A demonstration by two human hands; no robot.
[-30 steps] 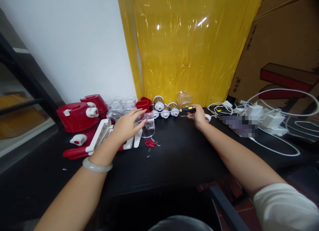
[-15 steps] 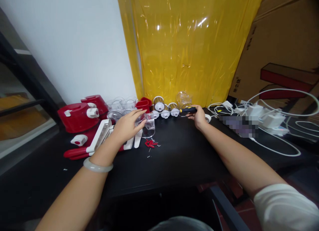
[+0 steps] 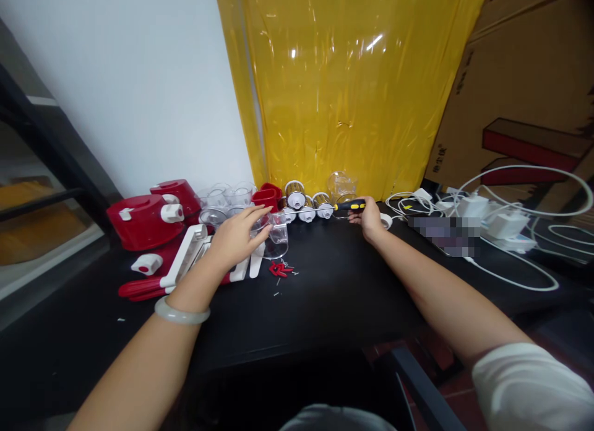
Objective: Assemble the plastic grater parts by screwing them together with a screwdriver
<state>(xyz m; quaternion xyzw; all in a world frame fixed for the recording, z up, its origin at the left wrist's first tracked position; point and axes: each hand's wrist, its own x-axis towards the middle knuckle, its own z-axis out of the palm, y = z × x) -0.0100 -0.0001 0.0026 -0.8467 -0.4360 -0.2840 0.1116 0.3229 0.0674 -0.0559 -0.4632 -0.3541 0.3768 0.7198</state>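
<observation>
My left hand point(image 3: 241, 233) is closed around a clear plastic cup-like part point(image 3: 278, 236), palm side mostly hidden. In my right hand point(image 3: 368, 219) is a screwdriver point(image 3: 349, 205) with a black and yellow handle. Its thin shaft runs level to the left and its tip end meets the clear part; the exact contact is too small to make out. Small red plastic pieces point(image 3: 279, 269) and several loose screws point(image 3: 296, 273) lie on the black table just below the clear part.
Left of my hands are red housings point(image 3: 143, 220), white-and-red handles point(image 3: 185, 257) and clear cups point(image 3: 213, 215). Metal drum graters point(image 3: 307, 209) and red pieces point(image 3: 265, 199) stand behind. At the right lie a phone point(image 3: 440, 233), white chargers point(image 3: 505, 223) and cables. A yellow plastic curtain point(image 3: 352, 96) hangs behind.
The screwdriver handle has turned about its own axis, showing more yellow now. My right fingers have shifted slightly on it; my left hand stays put.
</observation>
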